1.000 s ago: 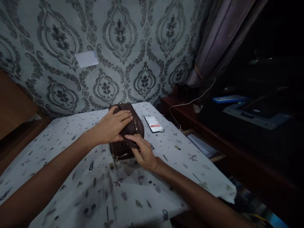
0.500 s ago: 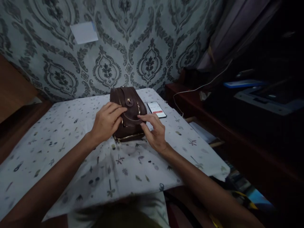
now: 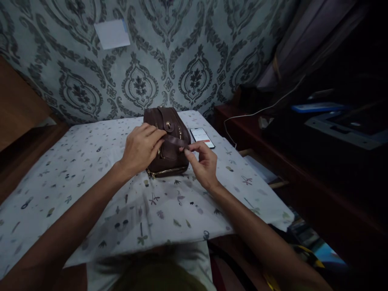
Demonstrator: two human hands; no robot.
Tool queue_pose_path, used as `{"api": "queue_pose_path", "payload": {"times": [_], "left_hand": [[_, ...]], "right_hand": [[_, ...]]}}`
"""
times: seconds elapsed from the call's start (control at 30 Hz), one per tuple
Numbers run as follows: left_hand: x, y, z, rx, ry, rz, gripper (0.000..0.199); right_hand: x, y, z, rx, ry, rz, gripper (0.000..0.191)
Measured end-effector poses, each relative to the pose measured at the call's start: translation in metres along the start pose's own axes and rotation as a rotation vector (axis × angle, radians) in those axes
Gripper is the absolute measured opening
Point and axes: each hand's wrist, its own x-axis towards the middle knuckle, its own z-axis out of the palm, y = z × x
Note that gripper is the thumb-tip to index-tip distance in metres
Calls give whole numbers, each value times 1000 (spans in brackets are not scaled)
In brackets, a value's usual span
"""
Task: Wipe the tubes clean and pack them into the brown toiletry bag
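A dark brown bag [image 3: 169,162] with gold zippers and a round gold clasp lies on the cloth-covered table. Across its upper face runs a brown strap [image 3: 176,141], stretched between my two hands. My left hand [image 3: 141,148] is closed at the strap's left end, fingertips near the clasp; its thumb is partly hidden. At the other end my right hand [image 3: 203,163] pinches the strap between thumb and forefinger, by the bag's right edge.
A phone [image 3: 202,138] with a lit screen lies right of the bag. The table [image 3: 169,216] has a white patterned cloth. A white cable [image 3: 260,110] crosses the dark red furniture [image 3: 224,115] at right. A pale paper [image 3: 112,34] hangs on the wall.
The strap is now lifted and pulled straighter between my hands, where it curved lower before. My right hand has turned and moved slightly right. The view has shifted a little.
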Motion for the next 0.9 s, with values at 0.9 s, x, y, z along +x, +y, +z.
{"api": "queue_pose_path", "payload": {"times": [0.9], "left_hand": [[-37,4,9,28,277,311,16]], "right_hand": [[-18,12,3,-302,-200,-371,13]]}}
